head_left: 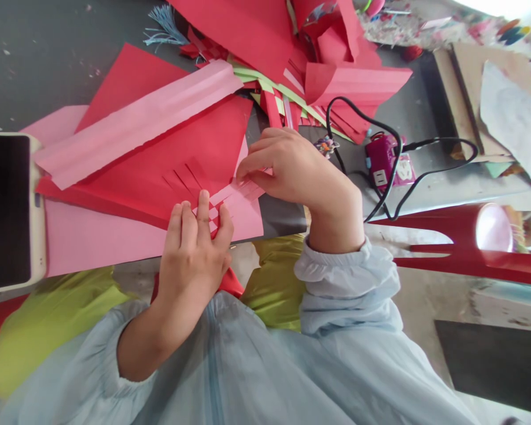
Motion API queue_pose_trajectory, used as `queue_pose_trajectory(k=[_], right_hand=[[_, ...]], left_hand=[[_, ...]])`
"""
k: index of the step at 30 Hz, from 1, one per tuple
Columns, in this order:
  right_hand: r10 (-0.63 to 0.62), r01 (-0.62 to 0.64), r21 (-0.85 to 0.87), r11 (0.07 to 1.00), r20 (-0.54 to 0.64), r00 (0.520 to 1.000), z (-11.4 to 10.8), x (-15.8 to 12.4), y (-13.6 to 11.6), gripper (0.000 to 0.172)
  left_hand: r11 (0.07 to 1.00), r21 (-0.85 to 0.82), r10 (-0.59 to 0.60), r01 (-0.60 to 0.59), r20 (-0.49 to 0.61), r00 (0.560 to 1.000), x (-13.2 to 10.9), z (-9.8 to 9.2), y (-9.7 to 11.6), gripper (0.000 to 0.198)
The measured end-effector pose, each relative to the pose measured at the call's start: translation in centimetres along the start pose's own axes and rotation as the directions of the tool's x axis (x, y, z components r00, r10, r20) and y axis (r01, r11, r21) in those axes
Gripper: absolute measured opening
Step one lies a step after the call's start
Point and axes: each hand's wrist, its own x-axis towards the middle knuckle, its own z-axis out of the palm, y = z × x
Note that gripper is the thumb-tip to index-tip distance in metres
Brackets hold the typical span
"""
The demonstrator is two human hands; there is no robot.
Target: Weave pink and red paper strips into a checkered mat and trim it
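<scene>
My left hand (194, 248) lies flat, fingers together, pressing down on woven red and pink paper strips (230, 203) at the table's near edge. My right hand (292, 168) pinches a pink strip (254, 188) just to the right of them. The strips belong to a red sheet (159, 165) cut into slits, which lies on a pink sheet (97, 236). A folded pink sheet (133, 124) rests across the red one.
A phone (9, 209) lies at the left edge. A heap of red paper and green strips (292, 53) fills the back. A pink device (383, 159) with a black cable (393, 177) sits to the right, near cardboard pieces (473, 94). A red chair (460, 248) stands beside the table.
</scene>
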Motion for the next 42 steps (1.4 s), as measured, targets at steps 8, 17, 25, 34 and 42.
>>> queue_pose_trajectory(k=[8,17,25,34,42], right_hand=[[-0.004,0.004,-0.006,1.0,-0.006,1.0,0.1,-0.2,0.0,0.028],[0.029,-0.027,-0.037,0.999,0.049,0.998,-0.5,-0.3,-0.5,0.031],[0.028,-0.026,-0.041,0.999,0.04,0.999,-0.5,-0.4,-0.4,0.031],[0.027,-0.026,-0.053,0.998,0.008,1.0,0.0,-0.6,-0.8,0.025],[0.084,-0.083,-0.038,0.996,0.03,0.996,-0.4,0.3,-1.8,0.016]], left_hand=[[0.999,0.047,0.003,-0.001,-0.04,0.999,-0.1,0.3,0.1,0.059],[1.0,-0.016,-0.023,0.022,-0.041,0.999,-0.1,0.3,0.0,0.059],[1.0,-0.004,-0.019,0.019,-0.032,0.999,0.0,0.2,0.0,0.057],[0.999,0.03,-0.018,0.02,-0.048,0.999,0.1,0.2,-0.1,0.061],[0.999,-0.008,-0.044,0.044,-0.071,0.996,0.1,0.7,0.0,0.059]])
